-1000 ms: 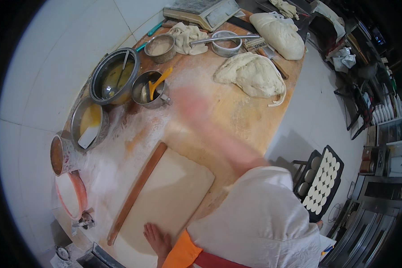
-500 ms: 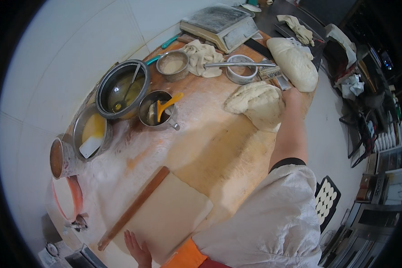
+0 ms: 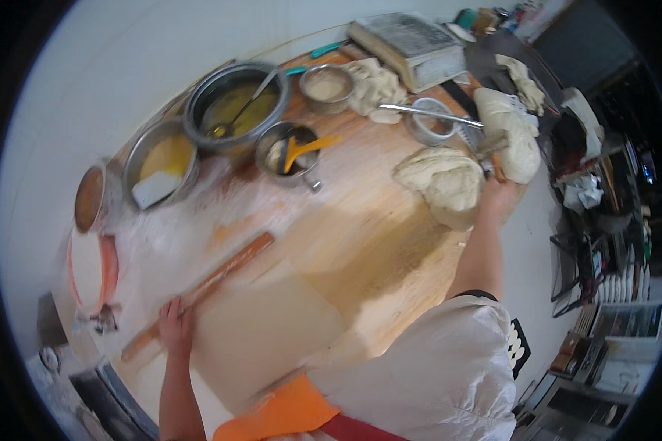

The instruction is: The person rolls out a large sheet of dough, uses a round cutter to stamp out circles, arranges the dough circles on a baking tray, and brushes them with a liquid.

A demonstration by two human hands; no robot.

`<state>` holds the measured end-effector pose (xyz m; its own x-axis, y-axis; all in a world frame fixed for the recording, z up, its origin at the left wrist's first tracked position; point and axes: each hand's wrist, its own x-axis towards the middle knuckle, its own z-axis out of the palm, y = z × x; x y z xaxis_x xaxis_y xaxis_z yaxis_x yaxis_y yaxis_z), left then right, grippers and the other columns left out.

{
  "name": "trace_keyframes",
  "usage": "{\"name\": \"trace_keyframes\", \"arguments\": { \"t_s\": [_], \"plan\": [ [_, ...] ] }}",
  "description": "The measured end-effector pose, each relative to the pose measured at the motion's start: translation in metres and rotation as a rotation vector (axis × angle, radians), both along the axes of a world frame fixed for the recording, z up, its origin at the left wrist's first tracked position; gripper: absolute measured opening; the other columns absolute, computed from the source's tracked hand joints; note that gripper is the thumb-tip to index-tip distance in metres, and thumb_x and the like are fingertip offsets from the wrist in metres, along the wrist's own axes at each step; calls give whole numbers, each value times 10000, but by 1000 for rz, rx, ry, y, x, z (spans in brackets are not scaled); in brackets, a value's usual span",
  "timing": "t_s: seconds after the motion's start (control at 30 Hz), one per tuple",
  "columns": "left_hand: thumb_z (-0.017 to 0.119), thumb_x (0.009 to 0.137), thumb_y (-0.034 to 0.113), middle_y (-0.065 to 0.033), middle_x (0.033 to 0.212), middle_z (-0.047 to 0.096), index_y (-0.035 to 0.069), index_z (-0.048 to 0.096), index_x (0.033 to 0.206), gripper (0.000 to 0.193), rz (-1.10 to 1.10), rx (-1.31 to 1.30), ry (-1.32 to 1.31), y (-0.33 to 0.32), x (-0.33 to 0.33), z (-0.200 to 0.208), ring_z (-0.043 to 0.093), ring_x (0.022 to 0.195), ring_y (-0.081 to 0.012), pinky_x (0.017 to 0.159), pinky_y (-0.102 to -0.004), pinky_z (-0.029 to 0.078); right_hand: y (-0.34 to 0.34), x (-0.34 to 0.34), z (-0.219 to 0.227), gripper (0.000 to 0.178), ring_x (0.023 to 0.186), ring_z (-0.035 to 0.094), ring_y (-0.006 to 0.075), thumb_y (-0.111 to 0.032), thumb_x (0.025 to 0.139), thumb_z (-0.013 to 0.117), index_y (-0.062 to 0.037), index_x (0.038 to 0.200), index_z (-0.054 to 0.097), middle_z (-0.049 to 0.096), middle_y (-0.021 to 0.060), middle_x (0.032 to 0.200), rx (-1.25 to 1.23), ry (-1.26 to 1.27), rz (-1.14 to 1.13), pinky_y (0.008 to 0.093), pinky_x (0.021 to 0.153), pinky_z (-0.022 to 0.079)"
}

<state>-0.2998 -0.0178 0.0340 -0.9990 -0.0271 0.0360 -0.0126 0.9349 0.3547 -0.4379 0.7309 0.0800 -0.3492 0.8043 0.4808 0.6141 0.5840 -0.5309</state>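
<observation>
Along the near edge of the desk (image 3: 346,228), a flat dough sheet (image 3: 265,323) lies beside the rolling pin (image 3: 235,262), over which the left hand (image 3: 175,323) curls, probably steadying it. By the right edge, the right hand (image 3: 500,194) is beside a dough lump (image 3: 452,189); blur hides whether it pinches anything. No writing is legible.

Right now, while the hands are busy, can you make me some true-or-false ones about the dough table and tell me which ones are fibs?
1. The left hand is on the rolling pin. True.
2. Someone's right hand is inside the big pot. False: the right hand is near the dough lumps.
3. An orange-handled tool sits in a metal cup. True.
4. The dough sheet is rolled into a log. False: the dough sheet lies flat.
</observation>
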Motion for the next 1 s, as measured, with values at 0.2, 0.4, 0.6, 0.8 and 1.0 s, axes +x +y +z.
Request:
{"name": "trace_keyframes", "arguments": {
  "t_s": [0.2, 0.4, 0.6, 0.8, 1.0],
  "plan": [
    [654, 808, 227, -115, 996, 618, 46, 625, 1077, 325, -196, 87, -154, 15, 6, 23, 536, 967, -330, 859, -413, 446, -47, 73, -16, 306, 758, 575, 164, -154, 834, 680, 11, 1077, 596, 636, 73, 859, -446, 483, 356, 306, 703, 474],
    [647, 823, 237, -88, 1132, 607, 70, 615, 1138, 358, 22, 18, 67, -2, 44, 16, 516, 1094, -306, 974, -440, 367, -239, 93, 59, 246, 691, 581, 153, -34, 851, 636, -43, 1097, 634, 619, 84, 798, -73, 35, 1225, 314, 621, 470],
    [613, 860, 273, -79, 1380, 475, 92, 494, 1307, 496, 681, -252, 229, -120, 214, -8, 388, 1307, -285, 1085, -505, 238, -312, 96, 74, 294, 705, 592, 312, -91, 752, 693, -114, 1043, 657, 592, 86, 755, 360, -704, 1717, 395, 627, 497],
    [571, 883, 317, -60, 1476, 372, 108, 410, 1396, 577, 959, -251, 17, -185, 418, -53, 262, 1394, -294, 1118, -521, 159, -437, 106, 36, 330, 742, 607, 313, -130, 783, 667, -141, 1109, 621, 599, 103, 801, 426, -834, 1913, 428, 634, 491],
    [523, 890, 359, -52, 1486, 356, 94, 407, 1398, 585, 914, -171, 7, -166, 407, -19, 223, 1411, -299, 1128, -528, 124, -731, 185, -9, 326, 846, 603, 327, -167, 882, 550, -244, 1196, 584, 613, 140, 902, 408, -936, 2227, 443, 736, 489]
  ]
}}
